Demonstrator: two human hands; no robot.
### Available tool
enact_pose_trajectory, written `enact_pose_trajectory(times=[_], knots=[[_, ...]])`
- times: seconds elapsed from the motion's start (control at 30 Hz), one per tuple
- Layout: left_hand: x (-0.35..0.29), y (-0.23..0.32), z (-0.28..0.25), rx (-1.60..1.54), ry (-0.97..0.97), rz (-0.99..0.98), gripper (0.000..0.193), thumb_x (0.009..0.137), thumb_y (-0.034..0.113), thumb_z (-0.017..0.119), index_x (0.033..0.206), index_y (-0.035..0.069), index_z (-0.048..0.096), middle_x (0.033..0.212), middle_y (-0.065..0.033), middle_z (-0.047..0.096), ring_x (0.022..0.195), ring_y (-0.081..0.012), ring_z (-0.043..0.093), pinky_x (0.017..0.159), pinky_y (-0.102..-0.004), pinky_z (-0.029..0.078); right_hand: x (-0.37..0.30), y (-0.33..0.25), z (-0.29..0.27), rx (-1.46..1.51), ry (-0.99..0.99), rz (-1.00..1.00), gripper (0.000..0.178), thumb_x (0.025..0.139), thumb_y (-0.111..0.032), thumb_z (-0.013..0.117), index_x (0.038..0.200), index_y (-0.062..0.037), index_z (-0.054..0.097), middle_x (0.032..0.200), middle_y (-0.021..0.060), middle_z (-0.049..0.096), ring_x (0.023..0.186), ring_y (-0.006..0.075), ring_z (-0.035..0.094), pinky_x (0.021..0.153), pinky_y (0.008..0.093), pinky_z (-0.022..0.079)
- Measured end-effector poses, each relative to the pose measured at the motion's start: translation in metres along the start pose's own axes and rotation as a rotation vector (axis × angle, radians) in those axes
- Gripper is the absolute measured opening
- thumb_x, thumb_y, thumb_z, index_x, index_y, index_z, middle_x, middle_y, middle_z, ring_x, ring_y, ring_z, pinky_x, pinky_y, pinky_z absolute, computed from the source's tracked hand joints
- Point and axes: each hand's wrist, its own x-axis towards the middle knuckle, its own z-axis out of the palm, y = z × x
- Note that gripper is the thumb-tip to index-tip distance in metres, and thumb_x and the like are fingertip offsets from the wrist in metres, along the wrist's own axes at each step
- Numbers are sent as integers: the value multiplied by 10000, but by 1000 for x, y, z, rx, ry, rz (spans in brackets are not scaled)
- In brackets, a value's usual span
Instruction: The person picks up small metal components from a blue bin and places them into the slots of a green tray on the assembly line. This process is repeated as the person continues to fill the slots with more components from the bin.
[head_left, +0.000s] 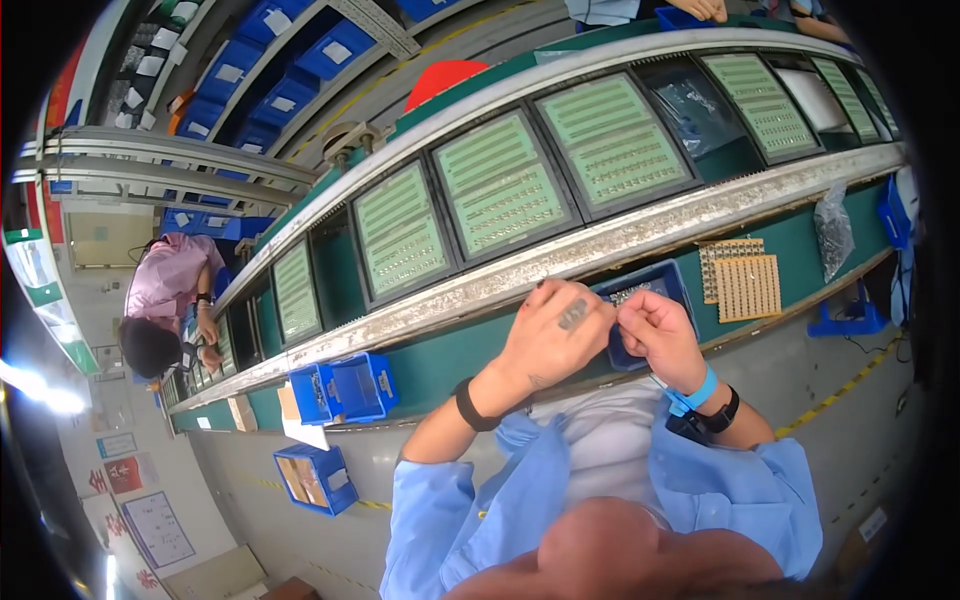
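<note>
My left hand (562, 330) is closed, its fingers curled over the left side of a blue bin (682, 287). My right hand (662, 338) pinches thumb and fingers together just to its right, over the same bin. Whatever either hand holds is too small or hidden to make out. Small shiny metal parts (628, 294) lie in the bin, partly covered by my hands. To the right of the bin, two tan boards with rows of small holes or parts, one upper board (730, 250) and one lower board (749, 289), overlap on the green bench.
Beyond the rail (470, 290), a conveyor carries black trays with green panels (497, 185). Blue bins (362, 388) stand at the bench's left edge, and a clear plastic bag (833, 232) lies at right. A co-worker in pink (172, 280) works at far left; another person's hand (700, 8) shows across the line.
</note>
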Motion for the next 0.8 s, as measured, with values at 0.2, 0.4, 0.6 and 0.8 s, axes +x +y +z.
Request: enact_pose_trajectory(times=[0.2, 0.4, 0.6, 0.8], knots=[[-8, -1, 1, -148, 10, -150, 225, 752, 17, 768, 937, 109, 679, 862, -21, 653, 836, -240, 636, 759, -375, 478, -4, 1, 8, -11, 2, -7, 94, 1058, -111, 584, 1005, -37, 607, 717, -22, 540, 584, 38, 419, 527, 199, 317], [-12, -34, -23, 11, -3, -150, 173, 798, 21, 756, 921, 108, 669, 854, -35, 668, 827, -247, 641, 763, -382, 478, -5, -5, 10, -151, 22, -21, 113, 1057, -124, 586, 1025, -22, 624, 740, -12, 567, 604, 28, 417, 536, 194, 324], [-20, -130, -63, 300, -32, -313, 50, 888, 54, 710, 908, 61, 664, 818, -77, 633, 832, -290, 630, 784, -410, 472, -3, -4, 2, -88, 30, -13, 117, 1059, -116, 569, 1025, -17, 621, 739, -5, 564, 598, 33, 401, 535, 200, 325], [-21, -152, -49, 372, -126, -303, 36, 906, 78, 707, 927, 63, 681, 855, -72, 635, 895, -289, 632, 796, -421, 473, -3, -2, 3, -78, 15, -15, 113, 1058, -112, 567, 1026, -19, 623, 741, -8, 563, 596, 33, 398, 537, 198, 329]])
